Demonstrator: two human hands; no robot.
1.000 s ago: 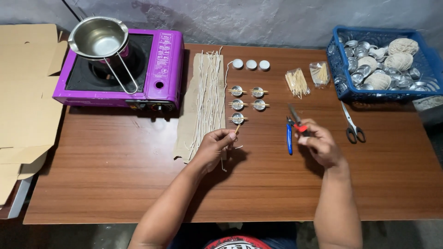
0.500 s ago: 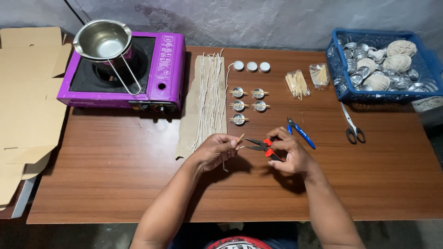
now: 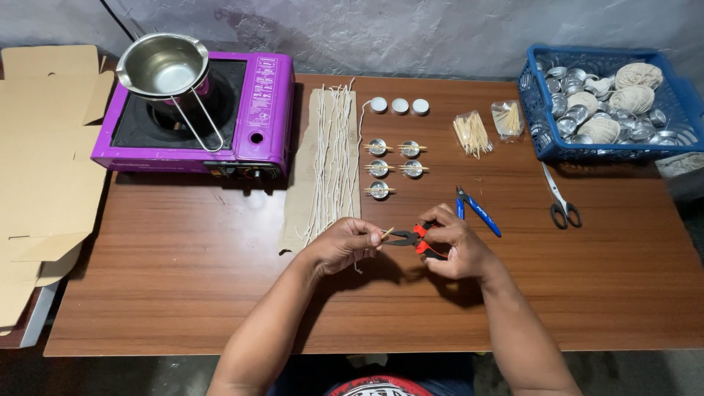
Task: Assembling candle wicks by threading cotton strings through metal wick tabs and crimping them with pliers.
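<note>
My left hand (image 3: 343, 246) pinches a thin wooden stick (image 3: 386, 232) near the front middle of the brown table (image 3: 183, 293). A pale string hangs from the same hand. My right hand (image 3: 456, 251) grips red-handled pliers (image 3: 412, 237), whose dark jaws point left and meet the tip of the stick. Both hands are close together, just in front of a cardboard strip laid with several white wicks (image 3: 328, 165).
Small metal cups with sticks across them (image 3: 378, 169) lie beyond the hands, with blue-handled pliers (image 3: 480, 213) and scissors (image 3: 561, 207) to the right. At the back are a purple stove (image 3: 253, 110) with a steel pot (image 3: 161, 66), a blue basket (image 3: 541, 139), stick packets (image 3: 473, 134) and flat cardboard (image 3: 44, 161).
My right hand left the blue-handled pliers on the table and carried the red-handled pliers left to the stick in my left hand. The left hand barely moved.
</note>
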